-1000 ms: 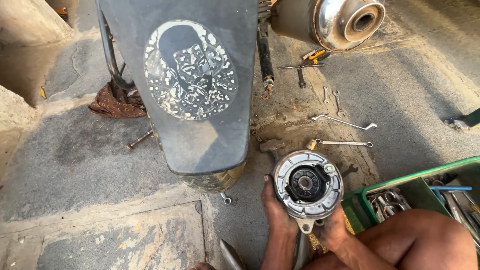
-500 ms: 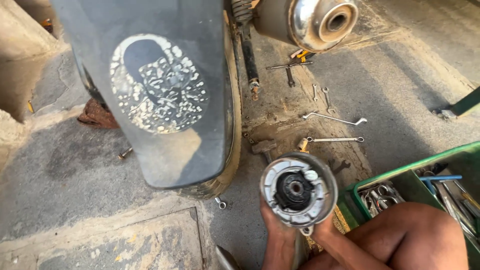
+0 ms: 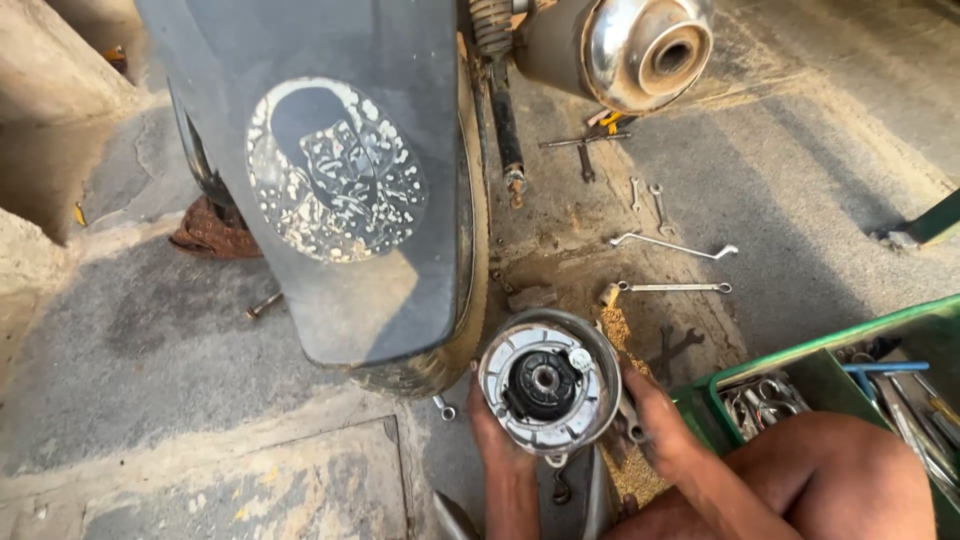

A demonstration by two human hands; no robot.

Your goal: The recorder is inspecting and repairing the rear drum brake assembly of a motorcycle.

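I hold a round metal brake drum plate [image 3: 545,385] with a black hub at its centre, tilted up toward me, just behind the motorcycle's rear tyre [image 3: 462,330]. My left hand [image 3: 492,430] grips its lower left rim. My right hand [image 3: 650,415] grips its right side, fingers behind the rim. The dark rear mudguard [image 3: 330,170] with a worn round sticker hangs over the tyre to the upper left.
A chrome exhaust [image 3: 625,45] sticks out at the top. Several spanners [image 3: 675,245] lie on the dusty concrete to the right. A green toolbox [image 3: 830,385] of tools stands at the right edge, next to my bare knee [image 3: 830,480]. A bolt [image 3: 262,304] lies left.
The view has shifted, so the mudguard and tyre sit further right and closer. The drum plate stays in both hands, held slightly lower and nearer the tyre.
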